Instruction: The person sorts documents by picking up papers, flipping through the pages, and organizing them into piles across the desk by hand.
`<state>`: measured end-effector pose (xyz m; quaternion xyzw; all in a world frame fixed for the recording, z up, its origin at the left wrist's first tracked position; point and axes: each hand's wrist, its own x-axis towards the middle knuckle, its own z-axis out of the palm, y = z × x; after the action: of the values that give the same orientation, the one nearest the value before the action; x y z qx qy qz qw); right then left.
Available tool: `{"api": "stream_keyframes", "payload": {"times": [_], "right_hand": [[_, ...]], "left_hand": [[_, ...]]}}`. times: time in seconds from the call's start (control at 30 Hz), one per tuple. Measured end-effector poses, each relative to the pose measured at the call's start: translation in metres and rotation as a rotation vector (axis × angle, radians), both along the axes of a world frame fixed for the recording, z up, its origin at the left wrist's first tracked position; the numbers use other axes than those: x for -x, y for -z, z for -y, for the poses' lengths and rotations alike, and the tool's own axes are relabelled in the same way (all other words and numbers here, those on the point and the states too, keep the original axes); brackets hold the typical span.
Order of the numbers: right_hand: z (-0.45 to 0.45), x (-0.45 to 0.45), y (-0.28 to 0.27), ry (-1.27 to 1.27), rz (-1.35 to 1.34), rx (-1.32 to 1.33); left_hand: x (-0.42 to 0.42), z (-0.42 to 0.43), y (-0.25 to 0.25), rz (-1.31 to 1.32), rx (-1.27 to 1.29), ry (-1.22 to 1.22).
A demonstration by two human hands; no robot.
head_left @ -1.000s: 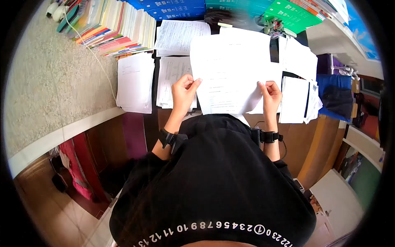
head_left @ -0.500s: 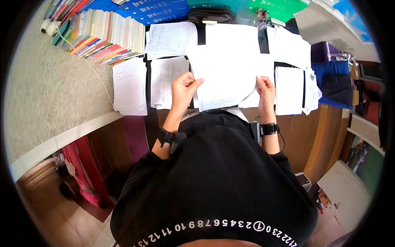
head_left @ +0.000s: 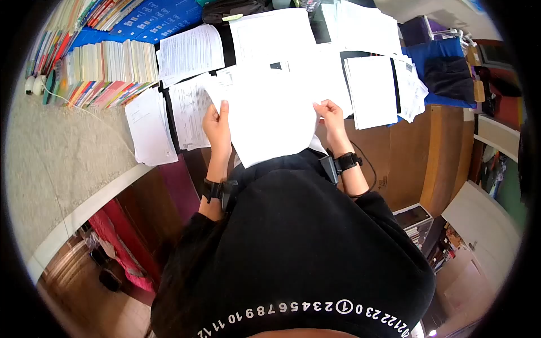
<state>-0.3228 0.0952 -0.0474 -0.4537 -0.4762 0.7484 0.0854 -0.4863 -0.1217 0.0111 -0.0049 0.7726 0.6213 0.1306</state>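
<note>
A white sheet of paper [head_left: 273, 115] is held up in front of my body, its face bright with no print that I can make out. My left hand [head_left: 218, 127] pinches its left edge, thumb on top. At the right edge, my right hand [head_left: 331, 117] grips the sheet between thumb and fingers. Beyond the held sheet lies another white paper [head_left: 273, 35]. A printed stack [head_left: 190, 110] is left of my left hand, and a blank-looking stack [head_left: 372, 93] lies right of my right hand.
More papers [head_left: 151, 128] lie at the far left, and printed sheets [head_left: 191, 53] behind. Rows of books [head_left: 112, 65] and blue folders [head_left: 149, 21] stand at the back left. A dark pouch [head_left: 234, 9] is at the back. Dark cloth [head_left: 448, 76] sits on the right.
The view has turned, so the desk things appear shifted left and tilted. Both hands still hold the paper. The print seen on its face earlier no longer shows.
</note>
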Motion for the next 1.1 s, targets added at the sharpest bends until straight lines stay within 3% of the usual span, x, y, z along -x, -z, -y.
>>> {"api": "stream_keyframes", "payload": {"times": [0.07, 0.13, 0.2, 0.27, 0.47, 0.63, 0.73, 0.83, 0.97, 1.07, 1.1], "right_hand": [[-0.02, -0.012, 0.018, 0.07, 0.019, -0.044], [-0.05, -0.029, 0.058, 0.107, 0.082, -0.262], [-0.081, -0.052, 0.106, 0.044, 0.341, -0.562], [-0.11, -0.069, 0.121, -0.071, 0.494, -0.802], [-0.143, -0.079, 0.151, -0.167, 0.666, -0.698], [-0.156, -0.066, 0.184, -0.138, 0.518, -0.67], [-0.171, -0.051, 0.206, -0.175, 0.457, -0.585], [-0.181, -0.035, 0.204, -0.236, 0.468, -0.583], [-0.185, -0.032, 0.19, -0.309, 0.51, -0.609], [-0.183, -0.05, 0.172, -0.332, 0.543, -0.719], [-0.184, -0.06, 0.169, -0.298, 0.544, -0.718]], "left_hand": [[0.0, 0.003, 0.002, -0.041, 0.086, 0.009], [0.002, 0.008, 0.01, -0.12, 0.198, 0.028], [0.002, 0.016, 0.011, -0.139, 0.377, 0.094], [-0.003, 0.019, 0.013, -0.173, 0.337, 0.017], [-0.011, 0.043, 0.031, -0.161, 0.222, -0.054], [-0.018, 0.048, 0.034, -0.07, 0.255, -0.007], [-0.028, 0.016, 0.013, 0.066, -0.029, 0.019], [-0.03, -0.007, 0.008, 0.295, -0.122, 0.187], [-0.02, -0.045, 0.014, 0.488, -0.091, 0.688], [-0.015, -0.084, 0.04, 0.661, -0.252, 0.913], [-0.014, -0.1, 0.036, 0.697, -0.197, 0.946]]}}
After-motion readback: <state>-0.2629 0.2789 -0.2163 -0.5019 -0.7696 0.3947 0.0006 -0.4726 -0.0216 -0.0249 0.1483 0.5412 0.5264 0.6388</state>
